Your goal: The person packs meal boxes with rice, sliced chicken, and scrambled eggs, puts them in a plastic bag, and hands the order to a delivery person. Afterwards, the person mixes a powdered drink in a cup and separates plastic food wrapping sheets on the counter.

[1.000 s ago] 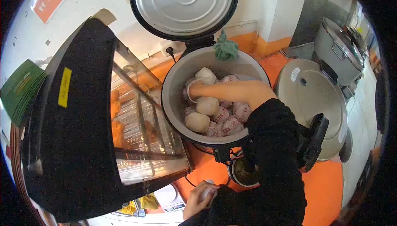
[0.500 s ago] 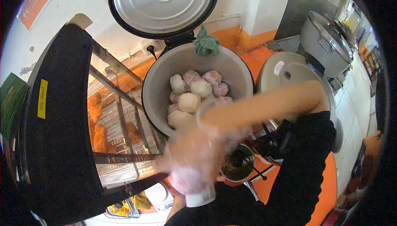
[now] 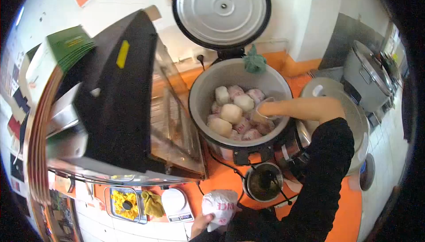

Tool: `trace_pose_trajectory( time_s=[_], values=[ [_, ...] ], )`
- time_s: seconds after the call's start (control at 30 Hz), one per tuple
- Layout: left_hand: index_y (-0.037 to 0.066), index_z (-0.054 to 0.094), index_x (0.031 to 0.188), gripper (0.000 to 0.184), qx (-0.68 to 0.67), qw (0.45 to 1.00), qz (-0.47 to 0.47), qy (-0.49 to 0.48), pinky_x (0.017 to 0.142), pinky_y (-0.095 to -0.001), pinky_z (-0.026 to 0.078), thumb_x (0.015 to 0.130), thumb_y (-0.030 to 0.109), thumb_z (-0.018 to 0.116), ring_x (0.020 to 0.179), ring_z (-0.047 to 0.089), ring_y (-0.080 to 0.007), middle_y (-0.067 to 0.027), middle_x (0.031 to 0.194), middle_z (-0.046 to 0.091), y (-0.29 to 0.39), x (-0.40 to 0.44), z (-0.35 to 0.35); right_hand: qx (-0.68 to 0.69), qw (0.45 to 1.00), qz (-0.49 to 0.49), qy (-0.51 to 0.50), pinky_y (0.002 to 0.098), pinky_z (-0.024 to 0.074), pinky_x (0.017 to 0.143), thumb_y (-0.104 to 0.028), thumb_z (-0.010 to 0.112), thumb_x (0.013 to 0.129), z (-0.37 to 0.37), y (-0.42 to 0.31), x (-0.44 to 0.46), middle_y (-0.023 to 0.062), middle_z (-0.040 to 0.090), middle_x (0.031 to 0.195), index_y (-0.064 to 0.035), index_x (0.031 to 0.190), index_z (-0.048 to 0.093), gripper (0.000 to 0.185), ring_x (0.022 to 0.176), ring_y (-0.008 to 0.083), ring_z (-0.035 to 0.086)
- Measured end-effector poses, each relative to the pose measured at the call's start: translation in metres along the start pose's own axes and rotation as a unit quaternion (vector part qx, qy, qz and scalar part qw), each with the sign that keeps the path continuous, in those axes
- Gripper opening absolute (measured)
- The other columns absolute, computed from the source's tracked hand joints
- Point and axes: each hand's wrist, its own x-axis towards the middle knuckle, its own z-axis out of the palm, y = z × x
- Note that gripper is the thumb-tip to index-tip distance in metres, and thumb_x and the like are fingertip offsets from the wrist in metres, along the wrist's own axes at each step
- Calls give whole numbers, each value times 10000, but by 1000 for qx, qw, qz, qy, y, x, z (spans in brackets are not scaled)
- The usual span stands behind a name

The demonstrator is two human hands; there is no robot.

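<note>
- packet (image 3: 220, 203): white wrapping with red lettering, rounded and bulging, held in the left fingers (image 3: 203, 220), apart from the cooker and on its near side.
- plain bundles (image 3: 231, 113): pale, rounded, piled inside the open cooker (image 3: 198, 120), toward its left and middle.
- printed bundles (image 3: 241, 126): whitish with red marks, heaped among the plain ones; the right fingers (image 3: 260, 116) reach in at the pile's right side.

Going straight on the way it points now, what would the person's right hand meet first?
The right hand would probably meet the red-printed packets heaped in the pot; depth is unclear, so it may already touch one.
</note>
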Motion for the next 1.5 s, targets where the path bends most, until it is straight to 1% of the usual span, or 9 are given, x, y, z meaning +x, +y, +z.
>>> trace_pose_trajectory(
  time_s=[0.43,0.83,1.07,1.13,1.17,1.23,1.37,1.43,1.5],
  values=[
    [-37,335,1271,859,-31,989,141,-17,886,-330,412,645,422,703,1036,530,-224,-145,1149,527,9,-95,-117,25,985,63,157,307,475,638,-430,667,577,-89,-64,-129,92,630,797,-48,937,611,527,714,187,609],
    [-21,460,1171,690,-130,928,277,210,701,-311,487,769,538,496,856,596,-225,-148,1015,578,49,-340,-402,235,956,31,174,295,476,633,-457,690,545,-127,-440,-263,79,630,792,-45,921,613,564,709,175,610],
    [-30,533,1064,621,-52,842,270,464,599,-313,494,798,524,443,695,608,-200,-114,851,603,118,-403,-538,338,910,-239,9,288,477,631,-473,703,526,-190,-648,-143,71,631,789,-43,912,615,585,706,168,611],
    [-35,541,1046,630,-8,827,295,478,589,-309,493,796,535,446,692,610,-198,-113,842,604,143,-422,-570,355,866,-347,-58,287,477,630,-478,707,521,-206,-713,-75,69,631,788,-42,909,615,591,706,166,611],
    [-38,546,1037,635,12,815,308,491,583,-306,492,795,541,447,691,610,-197,-112,837,605,152,-433,-587,379,781,-497,8,290,479,643,-646,652,627,-194,-750,-22,75,629,744,-30,842,624,654,676,212,616],
    [-45,555,1014,633,-1,804,304,511,585,-304,489,807,541,437,679,607,-191,-110,816,608,158,-459,-634,320,765,-556,-64,313,475,700,-666,662,596,-202,-813,49,112,620,896,5,945,596,760,793,221,614],
    [-46,561,993,542,-40,775,300,555,578,-301,483,859,457,411,661,599,-176,-104,807,613,204,-514,-716,469,719,-494,138,327,475,708,-470,644,759,-199,-984,162,97,611,880,39,977,578,558,772,196,600],
    [-44,565,981,492,-42,757,299,579,573,-300,482,875,412,415,654,596,-170,-102,806,613,225,-532,-762,539,700,-461,87,328,474,694,-375,610,819,-221,-1062,215,84,614,852,36,989,582,446,750,188,595],
    [-34,582,964,433,-14,751,256,609,586,-292,476,881,364,435,666,594,-161,-102,812,615,250,-537,-790,771,516,-371,-52,311,476,687,-329,590,846,-207,-1127,307,67,614,834,23,1003,585,385,747,179,584]
  ],
)
